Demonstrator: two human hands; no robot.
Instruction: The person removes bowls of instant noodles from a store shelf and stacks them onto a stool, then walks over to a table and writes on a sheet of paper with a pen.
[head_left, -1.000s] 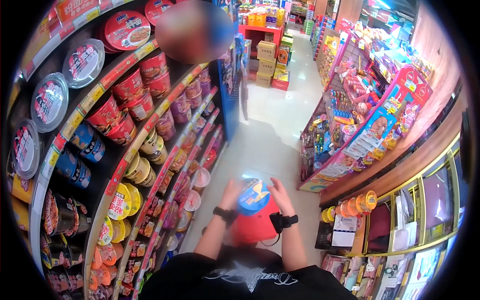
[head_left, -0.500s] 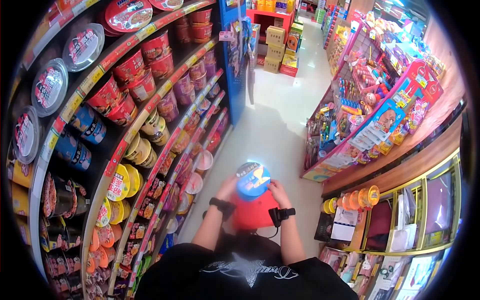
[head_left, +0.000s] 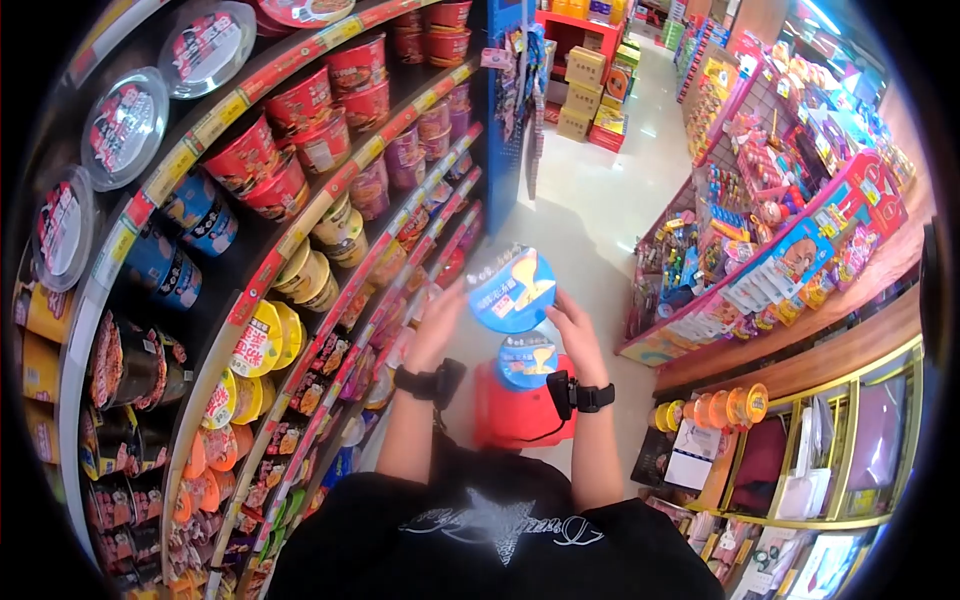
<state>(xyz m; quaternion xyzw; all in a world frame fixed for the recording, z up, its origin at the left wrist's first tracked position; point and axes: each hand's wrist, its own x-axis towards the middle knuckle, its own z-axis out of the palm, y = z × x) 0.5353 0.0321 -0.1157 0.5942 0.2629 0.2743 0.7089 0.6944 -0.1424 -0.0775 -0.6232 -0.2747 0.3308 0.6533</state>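
Observation:
A blue instant noodle bowl [head_left: 512,290] is raised in front of me, its printed lid tilted up towards the camera. My right hand [head_left: 577,335] grips it by the right side of the rim. On the bowl's left, my left hand [head_left: 437,322] is blurred, fingers stretched upward; it looks slightly apart from the rim. Below, a second blue noodle bowl [head_left: 528,363] rests on a red stool-like object [head_left: 497,408], close to my body. The raised bowl covers part of the floor behind it. Dark straps with small devices are around both wrists.
Curved shelves [head_left: 262,275] of noodle bowls and cups run along my left. A pink rack [head_left: 735,240] of small packets stands to the right, beside a wooden counter edge [head_left: 760,325]. Orange cups [head_left: 722,408] sit at lower right. Cartons [head_left: 583,95] are stacked farther down the aisle.
The noodle bowl has moved up and away from my body, revealing the second bowl on the red object. Both hands have moved forward, and the view has shifted.

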